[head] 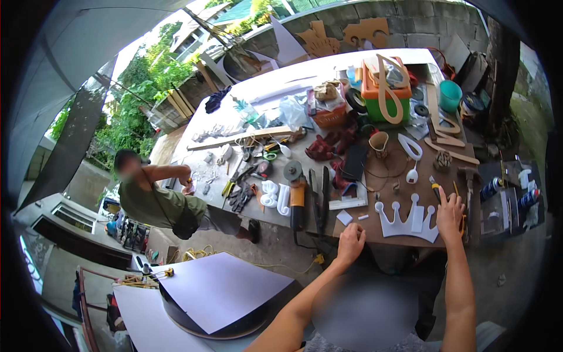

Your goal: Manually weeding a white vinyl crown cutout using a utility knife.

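Note:
My right hand (449, 212) is over the right part of the worktable, its fingers at the rear end of a yellow and black utility knife (434, 186); whether they grip it I cannot tell. My left hand (351, 241) rests at the table's front edge with its fingers curled, and nothing shows in it. Between the hands lies a white crown-shaped cutout (398, 223) with a narrow white rectangular strip (417, 219) on it. Just beyond my left hand are a small white square piece (344, 217) and a smaller white bit (363, 217).
An angle grinder (297, 193), a hammer (469, 180) and spray cans (491, 189) are nearby. Farther back stand a green and orange bin (385, 103) and a red basket (327, 110). A co-worker (162, 193) stands at the table's left side. White sheets (228, 286) lie behind on the left.

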The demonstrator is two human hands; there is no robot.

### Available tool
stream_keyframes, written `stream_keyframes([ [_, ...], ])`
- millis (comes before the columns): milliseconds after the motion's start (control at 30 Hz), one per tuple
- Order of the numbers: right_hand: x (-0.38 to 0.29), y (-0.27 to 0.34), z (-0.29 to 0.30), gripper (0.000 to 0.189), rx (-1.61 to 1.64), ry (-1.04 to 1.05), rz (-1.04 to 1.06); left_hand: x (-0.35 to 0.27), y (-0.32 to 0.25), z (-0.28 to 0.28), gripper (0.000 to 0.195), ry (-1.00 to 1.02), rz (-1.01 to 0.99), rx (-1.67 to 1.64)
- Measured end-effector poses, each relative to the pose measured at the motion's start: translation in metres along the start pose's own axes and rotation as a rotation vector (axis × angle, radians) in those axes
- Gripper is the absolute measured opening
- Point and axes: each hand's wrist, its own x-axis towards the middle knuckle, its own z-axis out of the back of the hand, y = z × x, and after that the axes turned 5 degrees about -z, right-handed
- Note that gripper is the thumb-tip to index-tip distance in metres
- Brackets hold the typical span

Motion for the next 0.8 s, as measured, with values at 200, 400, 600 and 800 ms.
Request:
stream_keyframes([
  [200, 0.009, 0.003, -0.012, 0.063, -0.030, 0.052, -0.071, 0.000, -0.012, -0.007, 0.036, 0.070, -0.301, 0.237],
  [400, 0.014, -0.001, -0.017, 0.057, 0.041, 0.008, -0.072, 0.009, -0.012, -0.022, 0.027, 0.044, -0.262, 0.119],
  [600, 0.012, -0.028, 0.007, 0.040, 0.269, -0.387, 0.051, 0.011, -0.008, -0.028, 0.022, 0.000, -0.260, -0.014],
  [800, 0.026, -0.132, 0.062, 0.021, 0.311, -0.758, -0.191, -0.016, 0.000, -0.008, 0.023, 0.008, -0.192, -0.053],
])
